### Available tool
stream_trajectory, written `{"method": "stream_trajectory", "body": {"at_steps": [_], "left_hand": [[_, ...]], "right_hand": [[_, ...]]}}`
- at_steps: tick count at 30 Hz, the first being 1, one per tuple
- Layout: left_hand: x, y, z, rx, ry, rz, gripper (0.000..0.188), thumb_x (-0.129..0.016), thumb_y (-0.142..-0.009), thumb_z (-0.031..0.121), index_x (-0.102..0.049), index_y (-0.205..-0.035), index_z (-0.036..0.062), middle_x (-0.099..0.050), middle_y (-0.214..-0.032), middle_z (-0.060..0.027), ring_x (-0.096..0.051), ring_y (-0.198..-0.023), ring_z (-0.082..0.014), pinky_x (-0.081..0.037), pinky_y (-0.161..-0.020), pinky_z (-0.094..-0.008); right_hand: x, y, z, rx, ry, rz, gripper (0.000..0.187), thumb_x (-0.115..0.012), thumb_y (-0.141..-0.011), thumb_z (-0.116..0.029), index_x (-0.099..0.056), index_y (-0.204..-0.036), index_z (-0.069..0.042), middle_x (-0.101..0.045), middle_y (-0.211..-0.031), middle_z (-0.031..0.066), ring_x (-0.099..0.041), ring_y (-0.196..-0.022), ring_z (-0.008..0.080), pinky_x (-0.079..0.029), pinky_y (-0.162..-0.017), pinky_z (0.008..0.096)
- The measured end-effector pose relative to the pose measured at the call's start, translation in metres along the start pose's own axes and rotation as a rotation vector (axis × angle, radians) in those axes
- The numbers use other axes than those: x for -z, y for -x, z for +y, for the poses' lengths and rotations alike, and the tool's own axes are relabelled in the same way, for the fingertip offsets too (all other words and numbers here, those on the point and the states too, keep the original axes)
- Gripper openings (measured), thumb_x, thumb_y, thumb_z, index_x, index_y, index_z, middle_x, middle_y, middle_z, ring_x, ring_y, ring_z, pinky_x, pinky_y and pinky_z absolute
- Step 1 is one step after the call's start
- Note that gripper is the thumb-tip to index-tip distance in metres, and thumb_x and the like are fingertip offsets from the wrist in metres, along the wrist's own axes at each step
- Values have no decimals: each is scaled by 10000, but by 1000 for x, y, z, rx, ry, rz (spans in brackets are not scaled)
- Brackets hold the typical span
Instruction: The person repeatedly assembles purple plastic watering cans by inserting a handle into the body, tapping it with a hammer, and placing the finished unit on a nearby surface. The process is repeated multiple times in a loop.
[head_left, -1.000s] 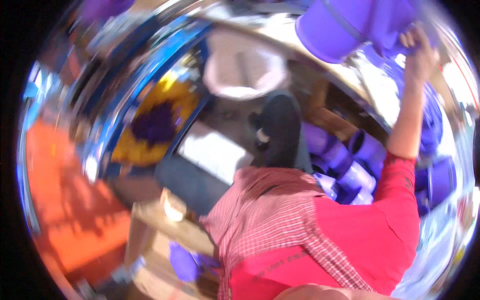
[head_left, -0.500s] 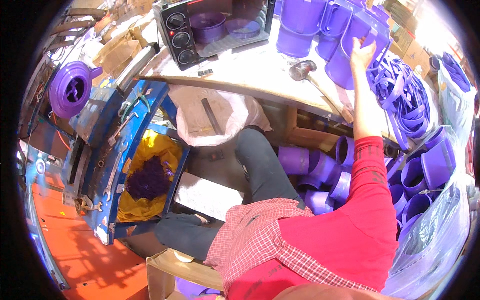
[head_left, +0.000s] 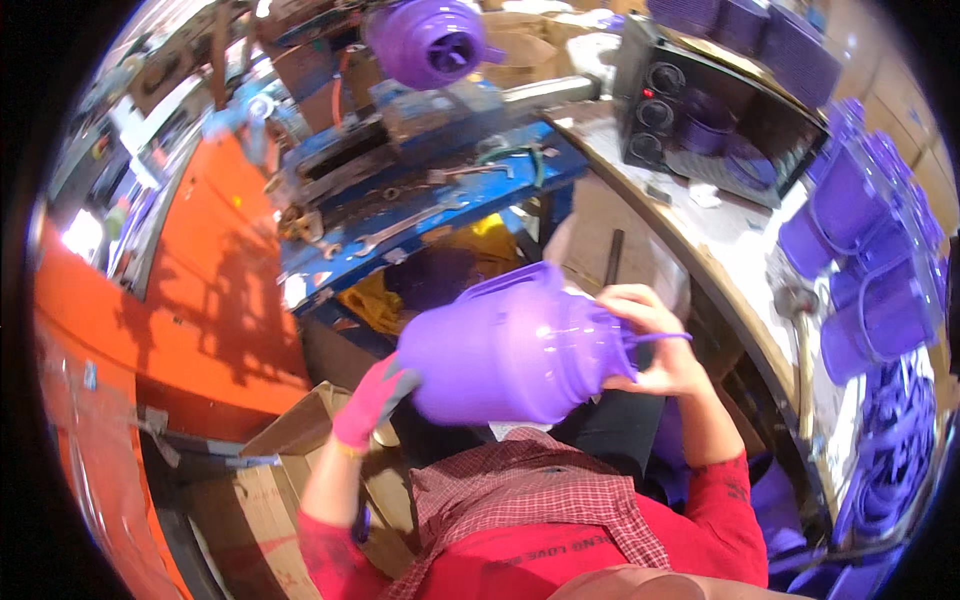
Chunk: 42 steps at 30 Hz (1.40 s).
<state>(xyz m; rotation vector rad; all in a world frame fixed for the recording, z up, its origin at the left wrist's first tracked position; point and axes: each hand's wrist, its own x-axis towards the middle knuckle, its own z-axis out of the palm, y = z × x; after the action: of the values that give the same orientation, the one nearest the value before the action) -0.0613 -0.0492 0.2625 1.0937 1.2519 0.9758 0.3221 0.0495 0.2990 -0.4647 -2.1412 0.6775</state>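
Observation:
A large purple plastic thermos jug (head_left: 490, 350) lies on its side in the air above my lap, its handle on the upper side. My left hand (head_left: 375, 400), in a pink and grey glove, is pressed on its base end. At the other end my bare right hand (head_left: 655, 340) grips the narrower neck, with a thin purple rim or loop jutting out past the fingers. More purple jugs (head_left: 865, 290) stand on the bench to the right. Another purple jug part (head_left: 435, 45) is mounted on the blue workstand, its round opening facing me.
A small black oven (head_left: 720, 110) with knobs and a red light stands on the bench (head_left: 690, 235). Beside the jugs lie a hammer (head_left: 800, 330) and a heap of purple strips (head_left: 885, 460). Wrenches (head_left: 405, 228) lie on the blue stand (head_left: 350, 275). A cardboard box (head_left: 250, 520) is at my left.
My right hand has come from a jug on the bench to my lap, where both hands now hold a jug. The view has swung left, and my gloved left hand has come into sight.

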Motion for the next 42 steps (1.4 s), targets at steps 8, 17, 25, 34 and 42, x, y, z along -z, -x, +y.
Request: {"method": "stream_trajectory", "body": {"at_steps": [8,17,25,34,42], "left_hand": [[3,-225,215,-1372,-1617,749,817,-786,-717,224,-423,-1449,185,-479,-1390,-159,-478,-1271,-358,-436,-1043,-433],[-54,-39,176,-1437,-1490,642,429,-793,-631,235,-725,-1053,199,-582,-1076,-85,-583,-937,-276,-508,-802,-376],[-14,19,27,-670,-920,384,703,-830,-484,342,-691,-1134,112,-569,-1083,-177,-588,-1007,-350,-499,-872,-443],[-27,46,-24,-751,-889,379,683,-883,-495,336,-706,-1123,132,-604,-1050,-122,-599,-893,-311,-524,-751,-409],[-45,59,-29,-794,-881,441,665,-876,-522,334,-698,-1130,131,-595,-1066,-126,-596,-897,-320,-519,-751,-415]], "right_hand": [[14,7,36,-76,668,494,725,-794,-595,-22,-547,-1271,-112,-556,-1277,163,-625,-1096,372,-553,-865,410],[42,-76,71,148,848,627,702,-774,-650,31,-537,-1302,-80,-563,-1310,179,-577,-1185,377,-507,-974,418],[14,-213,83,392,749,542,740,-833,-643,-108,-543,-1321,-168,-558,-1303,94,-671,-1008,322,-597,-797,381],[-20,-304,58,76,1323,506,643,-684,-821,-576,-602,-1129,-18,-681,-866,144,-688,-693,293,-547,-635,390],[-32,-326,43,-78,1372,442,926,-541,-763,-817,-654,-963,79,-692,-763,195,-700,-692,322,-552,-628,415]]}}
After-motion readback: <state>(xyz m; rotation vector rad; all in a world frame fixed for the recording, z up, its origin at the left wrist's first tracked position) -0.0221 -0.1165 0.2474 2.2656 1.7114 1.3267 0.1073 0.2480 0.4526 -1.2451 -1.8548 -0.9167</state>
